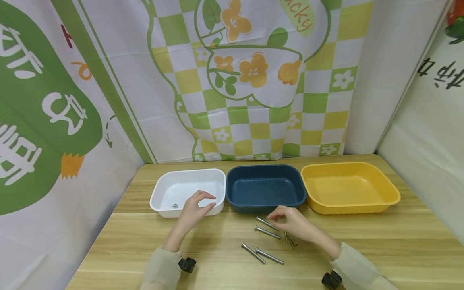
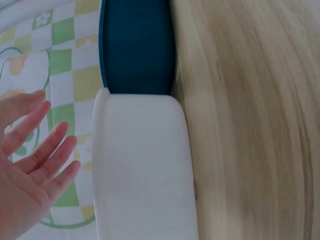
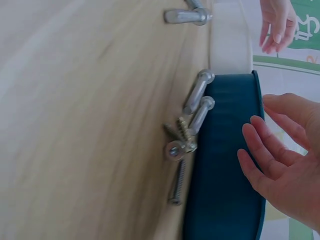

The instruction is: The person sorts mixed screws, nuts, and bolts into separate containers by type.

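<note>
My left hand (image 1: 193, 211) hovers over the front rim of the white tray (image 1: 159, 203), thumb and fingers apart with nothing between them. Inside that tray lies a small round metal piece (image 1: 175, 206), too small to name. My right hand (image 1: 295, 223) is held above the table in front of the blue tray (image 1: 266, 208); the right wrist view shows its fingers loosely bent and holding nothing. Beneath and beside it lie long silver bolts (image 1: 267, 232) and a little cluster of short screws (image 3: 183, 131). Two more bolts (image 1: 270, 256) rest nearer the front.
To the right of the blue tray stands a yellow tray (image 1: 351, 209); the three trays form a row along the back of the wooden table (image 1: 217, 266). Behind them hangs a checkered, flowered curtain (image 1: 250, 133), with printed cloth on both sides.
</note>
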A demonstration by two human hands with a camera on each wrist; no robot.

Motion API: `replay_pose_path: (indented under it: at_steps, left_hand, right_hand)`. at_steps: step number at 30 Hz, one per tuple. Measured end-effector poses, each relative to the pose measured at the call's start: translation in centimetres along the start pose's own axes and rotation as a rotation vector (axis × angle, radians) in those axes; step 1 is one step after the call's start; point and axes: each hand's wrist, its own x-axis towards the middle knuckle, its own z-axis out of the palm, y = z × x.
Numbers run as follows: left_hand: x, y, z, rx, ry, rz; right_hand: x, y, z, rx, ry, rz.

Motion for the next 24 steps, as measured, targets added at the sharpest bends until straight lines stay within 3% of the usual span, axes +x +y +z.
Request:
replay_pose_path:
  at_steps: [12,24]
  left_hand:
    - [0.4,0.7,2.0,-0.095,-0.070,0.018]
    - [0.7,1.1,3.7,-0.042,-0.154,0.131]
  right_hand:
    - [-1.0,1.7,0.6,-0.015,-0.039,0.005]
    - [-1.0,2.5,0.8,-0.017,-0.050,-0.005]
